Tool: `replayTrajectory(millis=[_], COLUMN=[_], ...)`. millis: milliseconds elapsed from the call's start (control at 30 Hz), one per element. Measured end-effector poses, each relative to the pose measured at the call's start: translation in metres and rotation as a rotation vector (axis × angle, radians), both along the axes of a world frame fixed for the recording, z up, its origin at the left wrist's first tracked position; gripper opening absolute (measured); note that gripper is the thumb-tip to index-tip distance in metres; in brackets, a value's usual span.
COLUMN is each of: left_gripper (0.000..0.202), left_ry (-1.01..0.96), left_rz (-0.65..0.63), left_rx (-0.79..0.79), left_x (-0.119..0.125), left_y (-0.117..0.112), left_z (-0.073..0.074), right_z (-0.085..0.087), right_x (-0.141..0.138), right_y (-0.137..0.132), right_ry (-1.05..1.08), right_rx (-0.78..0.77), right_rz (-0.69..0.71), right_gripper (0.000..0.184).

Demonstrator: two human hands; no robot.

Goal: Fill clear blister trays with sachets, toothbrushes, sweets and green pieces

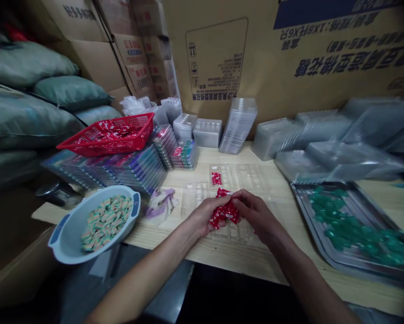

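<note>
left hand [202, 217] | right hand [258, 217] | clamped together on crinkled red packets [225, 210] | over clear blister tray [193, 198]

Dim indoor light, soft shadows, edge warp (corners v. dark)

Table left: plastic bowl [65, 245] holding sweets [104, 222]
Table right: metal tray [299, 198] holding packets [343, 220]
Table far: basket [104, 146] on stacked blister trays [137, 171]

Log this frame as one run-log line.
left hand: holding red packets | right hand: holding same packets | beneath: clear blister tray | right: metal tray
</note>
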State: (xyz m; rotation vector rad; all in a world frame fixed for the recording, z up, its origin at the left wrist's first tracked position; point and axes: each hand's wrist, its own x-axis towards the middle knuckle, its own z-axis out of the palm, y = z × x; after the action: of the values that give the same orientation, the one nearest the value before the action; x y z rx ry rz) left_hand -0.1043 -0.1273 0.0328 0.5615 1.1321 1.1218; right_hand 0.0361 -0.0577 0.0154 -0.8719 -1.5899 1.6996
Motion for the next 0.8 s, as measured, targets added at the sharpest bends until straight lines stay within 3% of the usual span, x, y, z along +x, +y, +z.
replayTrajectory(millis=[67,167,300,400,500,600,700,800], left_gripper=[0.046,0.042,0.044,0.043,0.041,0.029,0.015,0.011], left_ry=[0.091,0.224,0.324,0.346,0.344,0.276,0.212,0.198], left_rz=[-0.016,-0.010,0.140,0.228,0.254,0.390,0.503,0.572], left_rx=[0.024,0.079,0.126,0.131,0.076,-0.049,-0.135,-0.103], left_x=[-0.002,-0.002,0.000,-0.012,-0.040,-0.070,-0.088,-0.097], left_y=[-0.002,-0.006,-0.008,-0.011,-0.018,-0.028,-0.036,-0.041], left_z=[0.004,0.007,-0.002,-0.007,-0.006,-0.002,0.001,-0.001], right_z=[-0.006,-0.007,-0.001,0.003,0.004,0.000,-0.012,-0.023], right_x=[-0.002,-0.005,-0.007,-0.006,-0.002,-0.002,-0.010,-0.013], right_y=[0.000,0.000,0.003,0.011,0.021,0.025,0.021,0.015], right_ry=[-0.034,0.030,0.127,0.143,0.073,-0.148,-0.375,-0.563], right_rx=[0.019,-0.072,-0.287,-0.312,-0.140,0.075,0.403,0.715], right_rz=[-0.048,-0.024,0.068,0.011,-0.044,0.160,0.341,0.259], right_gripper=[0.033,0.036,0.041,0.037,0.030,0.021,0.014,0.023])
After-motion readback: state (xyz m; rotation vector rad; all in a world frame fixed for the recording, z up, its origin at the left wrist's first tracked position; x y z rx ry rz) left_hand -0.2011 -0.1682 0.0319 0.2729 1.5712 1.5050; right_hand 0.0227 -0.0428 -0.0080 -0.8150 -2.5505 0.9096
